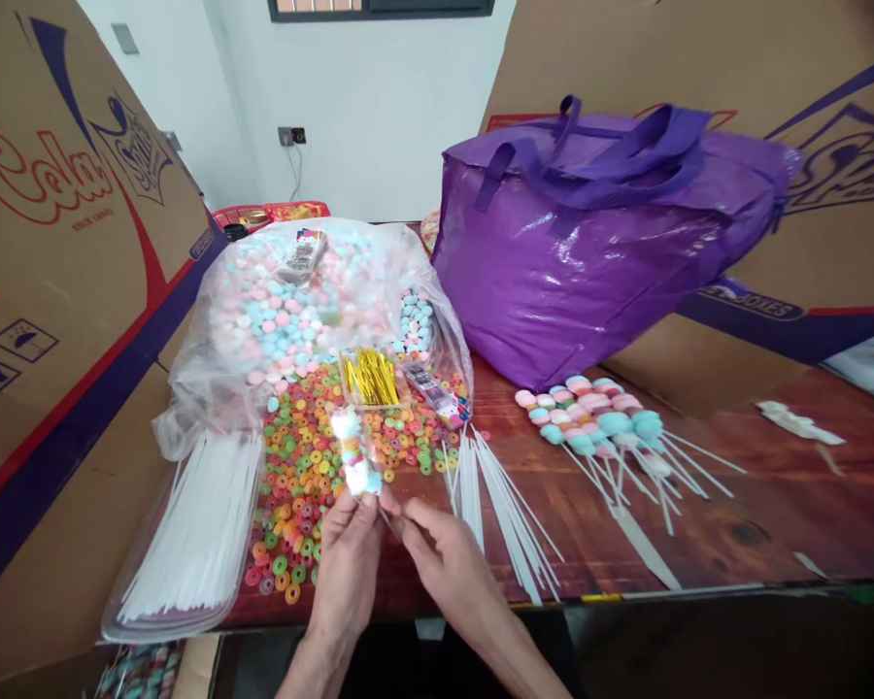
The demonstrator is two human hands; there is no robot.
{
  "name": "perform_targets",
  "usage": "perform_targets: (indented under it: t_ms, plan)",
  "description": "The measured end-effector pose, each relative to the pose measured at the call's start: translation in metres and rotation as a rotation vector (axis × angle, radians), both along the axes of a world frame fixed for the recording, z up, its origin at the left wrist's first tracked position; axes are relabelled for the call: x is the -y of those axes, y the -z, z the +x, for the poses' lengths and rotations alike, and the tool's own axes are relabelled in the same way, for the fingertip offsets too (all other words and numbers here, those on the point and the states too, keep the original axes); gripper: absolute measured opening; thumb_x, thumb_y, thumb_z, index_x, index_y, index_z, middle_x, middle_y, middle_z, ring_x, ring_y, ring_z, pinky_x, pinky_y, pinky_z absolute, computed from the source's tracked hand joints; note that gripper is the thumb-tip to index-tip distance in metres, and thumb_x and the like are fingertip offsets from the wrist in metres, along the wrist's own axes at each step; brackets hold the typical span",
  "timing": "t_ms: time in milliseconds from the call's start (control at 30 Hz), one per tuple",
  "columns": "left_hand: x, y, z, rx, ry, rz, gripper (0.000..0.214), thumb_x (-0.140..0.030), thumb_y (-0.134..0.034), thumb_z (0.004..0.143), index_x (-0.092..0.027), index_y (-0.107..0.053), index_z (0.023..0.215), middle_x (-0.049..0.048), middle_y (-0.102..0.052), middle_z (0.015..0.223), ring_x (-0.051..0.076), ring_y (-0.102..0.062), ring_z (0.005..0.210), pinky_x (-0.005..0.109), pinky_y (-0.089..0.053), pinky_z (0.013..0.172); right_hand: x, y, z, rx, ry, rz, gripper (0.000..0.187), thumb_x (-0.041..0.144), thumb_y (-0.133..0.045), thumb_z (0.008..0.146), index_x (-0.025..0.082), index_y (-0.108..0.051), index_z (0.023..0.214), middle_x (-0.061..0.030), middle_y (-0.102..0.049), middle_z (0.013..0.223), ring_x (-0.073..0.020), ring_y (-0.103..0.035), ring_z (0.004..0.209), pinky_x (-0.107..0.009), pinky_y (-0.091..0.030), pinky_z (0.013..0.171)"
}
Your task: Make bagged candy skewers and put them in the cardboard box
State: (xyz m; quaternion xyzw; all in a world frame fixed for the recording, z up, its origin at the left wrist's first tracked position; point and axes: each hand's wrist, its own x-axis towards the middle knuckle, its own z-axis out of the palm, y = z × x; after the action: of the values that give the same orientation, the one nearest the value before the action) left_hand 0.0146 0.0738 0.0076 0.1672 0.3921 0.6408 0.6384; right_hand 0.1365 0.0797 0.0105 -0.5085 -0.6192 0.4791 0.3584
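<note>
Holding the lower end of a wrapped candy skewer (355, 451), the fingers of the left hand (350, 553) are pinched together around it. The skewer points away from the person, so its candy part lies just beyond the fingertips. The right hand (437, 544) comes close beside it with thumb and forefinger drawn together; whether they grip something thin, I cannot tell. The wrapping is clear and shiny, and soft-looking white, blue and reddish pieces show through it.

To the left, a clear plastic tray (161, 632) carries many thin, straight white sticks (196, 534). Small candy rings (291, 485), orange, green, yellow and red, are spread behind and beside the left hand. Some loose sticks (510, 524) lie just past the right hand, on the reddish wooden table (757, 544). Farther right, candy-loaded skewers (597, 413) are laid in a group.

Beyond the held skewer stands a clear box (405, 393) of shiny gold strips (377, 377). Behind it spreads a crumpled transparent bag (208, 393) with rounded pink and blue candies (277, 320). A bulky, glossy purple bag (575, 262) blocks part of the white wall (379, 107).
</note>
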Motion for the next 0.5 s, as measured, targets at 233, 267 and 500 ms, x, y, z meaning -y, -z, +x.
perform_targets:
  t_ms: [233,267,500]
  plan:
    - [-0.005,0.005,-0.023,0.013,-0.165,-0.090,0.030,-0.032,-0.091,0.058,-0.016,-0.069,0.072,-0.0019,-0.057,0.066,0.006,-0.045,0.056,0.017,-0.045,0.058,-0.081,-0.038,0.001,0.483,0.158,0.390,0.016,0.023,-0.051,0.091,0.020,-0.058,0.077,-0.0029,-0.066,0.075,-0.0189,-0.060,0.072,-0.028,-0.040,0.066]
    - [-0.004,0.006,-0.023,0.009,-0.168,-0.101,0.031,-0.033,-0.090,0.058,-0.016,-0.068,0.072,-0.0018,-0.056,0.066,0.006,-0.046,0.057,0.018,-0.045,0.058,-0.096,-0.042,-0.006,0.577,0.149,0.413,0.017,0.023,-0.051,0.092,0.020,-0.059,0.078,-0.0042,-0.067,0.077,-0.0198,-0.062,0.074,-0.029,-0.040,0.067]
    - [0.001,0.009,-0.023,-0.100,-0.204,-0.041,0.031,-0.037,-0.082,0.073,-0.021,-0.064,0.093,-0.0009,-0.059,0.077,0.011,-0.055,0.072,0.023,-0.049,0.072,-0.171,-0.049,-0.059,0.958,0.020,0.228,0.018,0.027,-0.055,0.093,0.018,-0.067,0.103,-0.0131,-0.072,0.101,-0.0298,-0.067,0.095,-0.033,-0.044,0.071]
